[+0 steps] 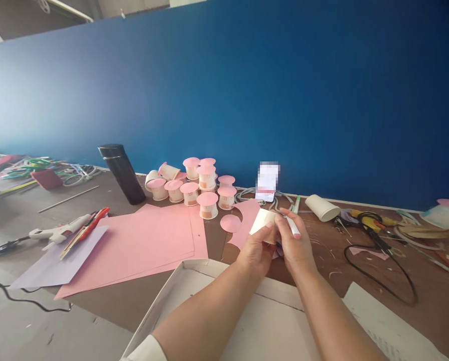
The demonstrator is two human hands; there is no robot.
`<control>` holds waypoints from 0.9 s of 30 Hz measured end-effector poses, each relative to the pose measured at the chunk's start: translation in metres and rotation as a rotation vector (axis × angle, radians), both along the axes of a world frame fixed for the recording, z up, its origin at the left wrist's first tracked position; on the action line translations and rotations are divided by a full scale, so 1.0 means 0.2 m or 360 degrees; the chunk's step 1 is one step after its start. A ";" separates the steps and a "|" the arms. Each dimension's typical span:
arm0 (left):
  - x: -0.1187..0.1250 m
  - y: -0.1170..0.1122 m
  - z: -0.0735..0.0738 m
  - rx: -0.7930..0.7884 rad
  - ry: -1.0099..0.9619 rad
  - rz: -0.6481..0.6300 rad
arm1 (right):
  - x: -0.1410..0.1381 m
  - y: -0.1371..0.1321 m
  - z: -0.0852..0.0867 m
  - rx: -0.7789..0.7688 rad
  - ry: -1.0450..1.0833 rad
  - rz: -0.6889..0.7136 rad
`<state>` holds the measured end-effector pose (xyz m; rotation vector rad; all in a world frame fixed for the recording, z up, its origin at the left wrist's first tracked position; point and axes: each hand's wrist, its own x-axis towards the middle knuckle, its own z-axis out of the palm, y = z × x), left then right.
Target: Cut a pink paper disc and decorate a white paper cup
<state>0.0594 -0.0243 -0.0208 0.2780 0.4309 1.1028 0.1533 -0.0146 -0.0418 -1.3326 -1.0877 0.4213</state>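
A small white paper cup (262, 220) lies tilted in my left hand (256, 255), whose fingers are wrapped around it. My right hand (297, 250) has a white marker (293, 225) with a pink end between its fingers, and its fingertips also reach the cup's side. Just beyond my hands lies pink paper (249, 213) with round pieces cut out. A loose pink paper disc (231, 223) sits to its left. Several paper cups topped with pink discs (208, 203) stand grouped at the back, some stacked, with drawn windows and doors.
A black bottle (122, 175) stands left of the cups. Pink sheets (145, 245), a glue gun (60, 229) and a red utility knife (85, 230) lie at left. A phone (267, 181) leans on the blue wall. At right are another cup (322, 207) and a black cable (405, 276).
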 end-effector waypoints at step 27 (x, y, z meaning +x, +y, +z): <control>-0.01 0.08 -0.06 -0.0082 0.0315 0.0155 | -0.06 -0.13 0.17 0.0352 -0.0722 -0.0224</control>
